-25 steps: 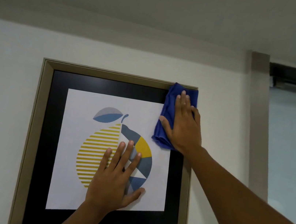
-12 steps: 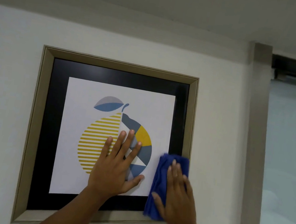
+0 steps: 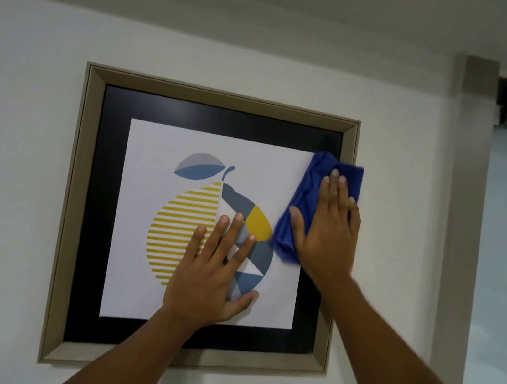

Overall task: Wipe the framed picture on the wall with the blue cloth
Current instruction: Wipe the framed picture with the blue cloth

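The framed picture (image 3: pixel 204 227) hangs on the white wall (image 3: pixel 14 156). The blue cloth (image 3: pixel 306 206) lies bunched over its upper right edge, pressed flat by the right hand (image 3: pixel 326 232), fingers together and extended. The left hand (image 3: pixel 217 272) braces the print, fingers spread apart. Risk: uneven pressure at 1 side could tilt the frame on its mount. A grey pillar (image 3: pixel 461 223) stands near the right edge, limiting outward strokes

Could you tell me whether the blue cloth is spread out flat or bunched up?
Bunched up. The blue cloth shows folds and creases, a thick wad under the flat right hand.
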A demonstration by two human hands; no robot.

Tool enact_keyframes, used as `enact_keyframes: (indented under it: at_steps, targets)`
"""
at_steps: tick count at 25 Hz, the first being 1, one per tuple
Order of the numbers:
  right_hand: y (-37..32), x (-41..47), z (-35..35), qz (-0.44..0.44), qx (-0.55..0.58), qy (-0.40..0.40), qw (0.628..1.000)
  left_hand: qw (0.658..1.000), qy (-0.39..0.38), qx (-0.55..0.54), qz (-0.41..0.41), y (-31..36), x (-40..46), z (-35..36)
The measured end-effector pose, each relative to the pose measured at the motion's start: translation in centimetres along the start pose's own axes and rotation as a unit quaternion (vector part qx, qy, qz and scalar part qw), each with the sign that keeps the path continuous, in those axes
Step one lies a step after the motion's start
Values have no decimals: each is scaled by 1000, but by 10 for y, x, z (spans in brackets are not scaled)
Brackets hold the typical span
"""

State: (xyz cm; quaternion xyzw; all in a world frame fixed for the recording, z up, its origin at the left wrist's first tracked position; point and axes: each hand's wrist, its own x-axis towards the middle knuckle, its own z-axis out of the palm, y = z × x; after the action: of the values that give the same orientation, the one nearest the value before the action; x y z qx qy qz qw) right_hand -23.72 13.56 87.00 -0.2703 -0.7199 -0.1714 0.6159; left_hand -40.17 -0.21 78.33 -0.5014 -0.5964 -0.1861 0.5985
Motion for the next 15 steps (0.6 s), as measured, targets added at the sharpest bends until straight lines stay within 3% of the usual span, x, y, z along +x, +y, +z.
enact_keyframes:
  at_steps: [6,11,15]
  targets:
    - [9,-161,17,49,13,-78,996,1000,-11,5,3,1,4,0]
    - [-34,-161,25,99,77,-57,990,1000,-9,-2,3,0,8,-1]
    - [-12,-162,26,25,2,-31,999,1000,-27,-10,0,-3,5,0]
